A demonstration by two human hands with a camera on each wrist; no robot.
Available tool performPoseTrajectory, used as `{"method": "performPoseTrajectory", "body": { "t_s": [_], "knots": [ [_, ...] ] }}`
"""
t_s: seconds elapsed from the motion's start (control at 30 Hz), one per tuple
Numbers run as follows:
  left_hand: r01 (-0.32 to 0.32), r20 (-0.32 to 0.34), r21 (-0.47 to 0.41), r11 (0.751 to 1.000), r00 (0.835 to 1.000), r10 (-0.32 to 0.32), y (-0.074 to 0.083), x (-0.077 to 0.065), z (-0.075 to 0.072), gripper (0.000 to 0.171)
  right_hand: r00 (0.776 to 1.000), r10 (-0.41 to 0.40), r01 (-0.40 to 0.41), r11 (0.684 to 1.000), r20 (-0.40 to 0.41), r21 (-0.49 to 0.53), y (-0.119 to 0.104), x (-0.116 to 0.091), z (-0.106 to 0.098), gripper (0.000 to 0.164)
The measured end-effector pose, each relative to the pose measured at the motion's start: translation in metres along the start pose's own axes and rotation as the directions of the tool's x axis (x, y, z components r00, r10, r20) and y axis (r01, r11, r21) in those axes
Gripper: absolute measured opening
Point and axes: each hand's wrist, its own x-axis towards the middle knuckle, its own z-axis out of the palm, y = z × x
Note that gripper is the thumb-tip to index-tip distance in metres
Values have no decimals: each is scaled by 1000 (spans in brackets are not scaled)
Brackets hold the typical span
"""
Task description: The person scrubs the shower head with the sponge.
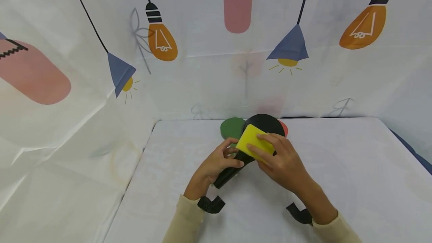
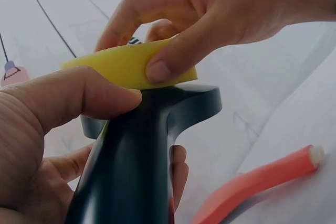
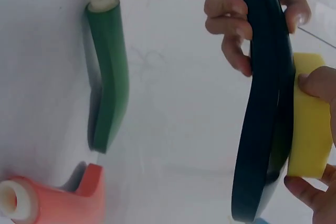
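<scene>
My left hand (image 1: 216, 165) grips the neck of a black paddle-shaped thing (image 1: 264, 122), with a flat round head and a thick handle. Its thumb lies along the near side, the other fingers behind. My right hand (image 1: 285, 164) pinches a yellow sponge (image 1: 253, 143) between thumb and fingers. In the right wrist view the sponge (image 3: 311, 124) lies along the head's face, its broad side against the dark surface. The left wrist view shows the sponge (image 2: 123, 66) over the top of the handle (image 2: 134, 156), close to the left thumb.
Behind the hands lie a similar green thing (image 1: 232, 127) and a red one (image 1: 284, 127), both partly hidden in the head view. Each has a pale handle end, as on the red one (image 2: 257, 182). A white table (image 1: 337, 160) meets a lamp-printed cloth (image 1: 209, 81) behind.
</scene>
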Motion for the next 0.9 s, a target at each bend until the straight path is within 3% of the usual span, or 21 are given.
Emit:
{"method": "performPoseTrajectory", "body": {
  "t_s": [0.33, 0.9],
  "knots": [
    [-21, 37, -22, 1000, 999, 22, -2, 0, 2, 56, 994, 60, -62, 998, -89, -18, 17, -2, -11, 36],
    [-51, 61, -30, 998, 997, 52, -1, -1, 2, 57, 971, 227, -230, 973, -78, -36, 33, -7, -23, 47]
  ]
}}
